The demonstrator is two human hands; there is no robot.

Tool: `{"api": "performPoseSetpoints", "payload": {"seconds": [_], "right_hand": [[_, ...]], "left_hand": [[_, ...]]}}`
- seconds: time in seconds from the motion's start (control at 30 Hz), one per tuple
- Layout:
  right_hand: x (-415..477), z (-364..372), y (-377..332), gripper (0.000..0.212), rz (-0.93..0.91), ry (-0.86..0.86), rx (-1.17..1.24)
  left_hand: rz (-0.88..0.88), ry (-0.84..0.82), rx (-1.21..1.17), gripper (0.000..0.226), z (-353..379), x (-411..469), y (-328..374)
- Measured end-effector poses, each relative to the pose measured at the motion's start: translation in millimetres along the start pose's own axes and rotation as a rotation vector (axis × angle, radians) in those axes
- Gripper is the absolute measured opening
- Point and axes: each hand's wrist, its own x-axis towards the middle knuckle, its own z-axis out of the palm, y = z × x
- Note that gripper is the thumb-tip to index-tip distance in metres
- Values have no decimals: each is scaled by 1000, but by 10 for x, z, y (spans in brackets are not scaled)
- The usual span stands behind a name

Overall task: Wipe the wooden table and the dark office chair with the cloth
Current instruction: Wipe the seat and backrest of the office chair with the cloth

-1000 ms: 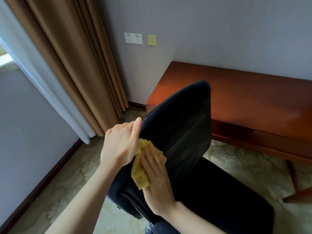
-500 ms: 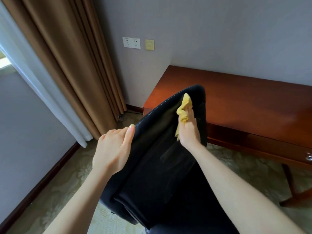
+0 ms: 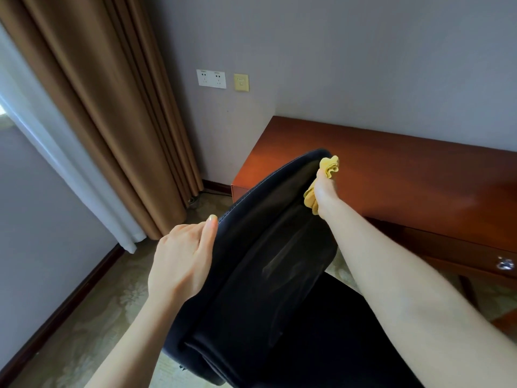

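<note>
Yellow bunched cloth sits at the top right corner of the dark padded office chair backrest. Long axis follows that edge; ruffled end points up, toward the reddish-brown wooden table. Right hand clenches round it, fingers mostly hidden. Left hand grasps the backrest's left edge, thumb extended. Brown pleated curtain hangs at left.

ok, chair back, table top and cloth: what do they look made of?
Chair back: dark leather or leatherette, can't tell which; smooth, faint sheen, pale stitched edge seam. Table top: reddish wood or veneer, glossy lacquer; light glares off it. Cloth: soft yellow fabric, matte; bunches into ruffles.
</note>
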Motion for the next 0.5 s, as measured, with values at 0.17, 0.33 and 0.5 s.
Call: {"api": "performPoseSetpoints", "payload": {"seconds": [0.17, 0.33, 0.5], "right_hand": [[-377, 372, 379, 60, -494, 56, -167], [-996, 585, 789, 60, -841, -119, -420], [-1416, 528, 1017, 74, -953, -291, -410]], "left_hand": [[9, 24, -25, 77, 16, 11, -4], [37, 41, -65, 68, -1, -18, -5], [-66, 22, -127, 85, -15, -41, -21]]}}
